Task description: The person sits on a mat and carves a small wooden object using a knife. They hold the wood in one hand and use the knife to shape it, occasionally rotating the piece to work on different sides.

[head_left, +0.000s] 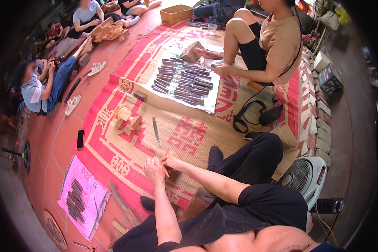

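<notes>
My left hand (154,170) and my right hand (171,161) meet over the patterned mat, both closed around a small orange-brown piece of wood (166,171). My fingers cover most of it, so its shape is hidden. Just beyond them a slender metal-bladed tool (156,129) lies on the mat, pointing away from me. Farther off to the left sits a pale carved wood piece (123,113) beside a small reddish block (135,122). Past these lies a short dark handle-like piece (139,96).
A white cloth (155,96) bears several dark-handled carving tools; a person (277,46) sits beside it. At left are a phone (80,139) and a pink cloth (77,170) with more tools. A fan (300,176) stands at my right. More people sit farther left.
</notes>
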`<state>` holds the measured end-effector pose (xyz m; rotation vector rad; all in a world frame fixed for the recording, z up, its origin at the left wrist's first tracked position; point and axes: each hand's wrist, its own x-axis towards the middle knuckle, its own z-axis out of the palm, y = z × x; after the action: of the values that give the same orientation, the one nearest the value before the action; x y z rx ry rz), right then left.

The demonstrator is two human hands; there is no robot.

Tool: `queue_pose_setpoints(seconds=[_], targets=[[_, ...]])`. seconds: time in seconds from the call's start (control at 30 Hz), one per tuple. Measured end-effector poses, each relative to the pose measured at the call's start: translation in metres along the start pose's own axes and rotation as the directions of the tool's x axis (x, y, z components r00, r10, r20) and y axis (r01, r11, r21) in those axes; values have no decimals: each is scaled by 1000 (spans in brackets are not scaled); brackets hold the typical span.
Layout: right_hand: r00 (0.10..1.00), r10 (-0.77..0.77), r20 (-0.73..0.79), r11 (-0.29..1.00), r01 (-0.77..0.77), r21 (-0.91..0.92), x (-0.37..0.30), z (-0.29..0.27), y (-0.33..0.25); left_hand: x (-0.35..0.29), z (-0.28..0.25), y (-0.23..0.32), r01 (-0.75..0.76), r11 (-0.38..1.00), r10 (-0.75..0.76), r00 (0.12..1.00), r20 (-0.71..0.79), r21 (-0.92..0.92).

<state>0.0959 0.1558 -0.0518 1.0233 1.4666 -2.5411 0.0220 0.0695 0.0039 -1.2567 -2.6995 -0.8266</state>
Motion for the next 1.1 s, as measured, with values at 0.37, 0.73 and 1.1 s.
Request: queue_pose_setpoints(seconds=[0.37, 0.73, 1.1], targets=[[998, 53, -27, 999, -53, 1, -4, -3, -5, 0, -8, 12, -4, 1000, 4, 999, -39, 2], [975, 37, -221, 976, -83, -200, -20, 16, -36, 2, -6, 5, 13, 1000, -13, 1000, -20, -9], [969, -1, -248, 995, -24, -100, 1, -2, -2, 7, -1, 15, 28, 998, -30, 999, -37, -50]])
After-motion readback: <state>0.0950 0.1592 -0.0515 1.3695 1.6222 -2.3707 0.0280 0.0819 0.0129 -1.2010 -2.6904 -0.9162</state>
